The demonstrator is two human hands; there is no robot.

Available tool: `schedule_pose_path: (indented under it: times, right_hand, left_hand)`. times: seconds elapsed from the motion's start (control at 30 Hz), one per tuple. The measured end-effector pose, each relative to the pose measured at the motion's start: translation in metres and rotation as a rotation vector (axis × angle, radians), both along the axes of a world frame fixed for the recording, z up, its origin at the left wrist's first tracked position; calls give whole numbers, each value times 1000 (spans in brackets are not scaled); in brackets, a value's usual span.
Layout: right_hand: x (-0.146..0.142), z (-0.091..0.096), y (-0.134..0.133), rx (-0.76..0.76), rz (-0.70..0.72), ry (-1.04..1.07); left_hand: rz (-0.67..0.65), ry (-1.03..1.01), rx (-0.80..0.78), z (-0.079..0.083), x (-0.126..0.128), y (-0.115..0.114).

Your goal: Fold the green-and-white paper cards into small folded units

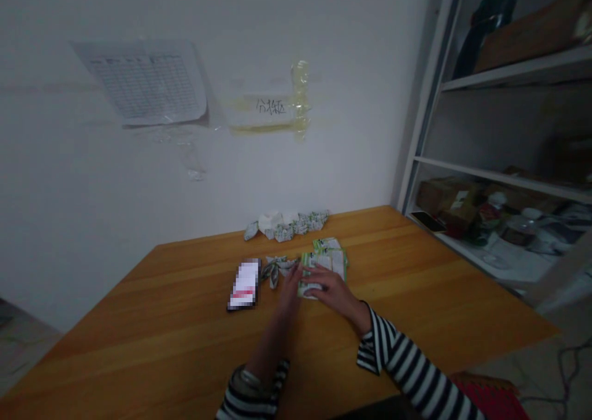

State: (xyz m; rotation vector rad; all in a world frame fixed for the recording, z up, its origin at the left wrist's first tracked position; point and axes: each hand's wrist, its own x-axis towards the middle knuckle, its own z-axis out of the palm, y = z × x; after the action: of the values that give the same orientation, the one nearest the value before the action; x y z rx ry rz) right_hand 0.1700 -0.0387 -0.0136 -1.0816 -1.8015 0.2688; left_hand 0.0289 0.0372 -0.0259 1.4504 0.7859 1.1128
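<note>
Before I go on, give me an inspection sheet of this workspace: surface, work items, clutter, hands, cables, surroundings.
Surface: wooden table against a white wall.
Work items: flat green-and-white pieces, overlapping; folded patterned pieces to their left.
Clutter: phone, screen lit, left of the folded pieces; crumpled patterned bundle near the wall.
Hands: right hand over the flat pieces; left hand at their left edge, blurred; grip unclear on both.
Cables: dark cable on the floor at right; nothing seen on the table.
Surroundings: printed sheet on the wall; loaded shelves at right.
</note>
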Motion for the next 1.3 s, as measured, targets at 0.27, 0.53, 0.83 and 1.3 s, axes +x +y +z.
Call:
schedule_pose_path:
  times: [0.27,0.53,0.83,1.3]
  right_hand:
    - [25,3,2,76,-174,218]
    - [29,-17,9,-101,-91,192]
    - [31,-18,12,-113,31,180]
    - [15,-35,23,-261,-255,626]
  left_hand:
    - [-36,-233,-526,4,-19,16]
    - [-247,-282,-601,14,-15,5]
    - [-272,-298,-590,24,-12,-7]
    - [-222,-313,-493,14,-8,4]
